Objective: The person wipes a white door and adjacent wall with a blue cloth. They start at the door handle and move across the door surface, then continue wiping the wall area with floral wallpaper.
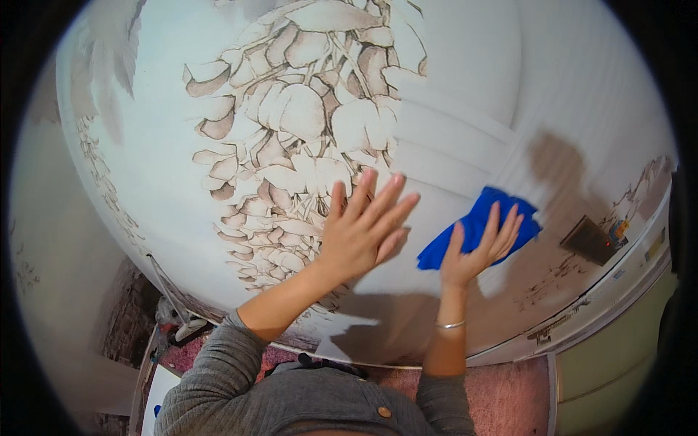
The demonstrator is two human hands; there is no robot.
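In front of me is a pale wall (pixel 436 158) covered with a mural of brown-outlined flowers and leaves (pixel 294 109). My left hand (pixel 362 231) is at the lower right part of the flowers, palm to the wall and fingers spread, with nothing in it; firm contact cannot be made out. To its right, my right hand (pixel 480 245) presses a bunched blue cloth (pixel 480 215) flat against a plain stretch of wall. The palm and fingers lie over the cloth, and its edges stick out on both sides.
A dark rectangular panel (pixel 590 240) with a red light sits on the wall at right, beside a white door frame (pixel 594 321). A long-handled tool (pixel 166 286) leans at lower left. Pink carpet (pixel 507 392) shows below. White furniture (pixel 158 395) stands at lower left.
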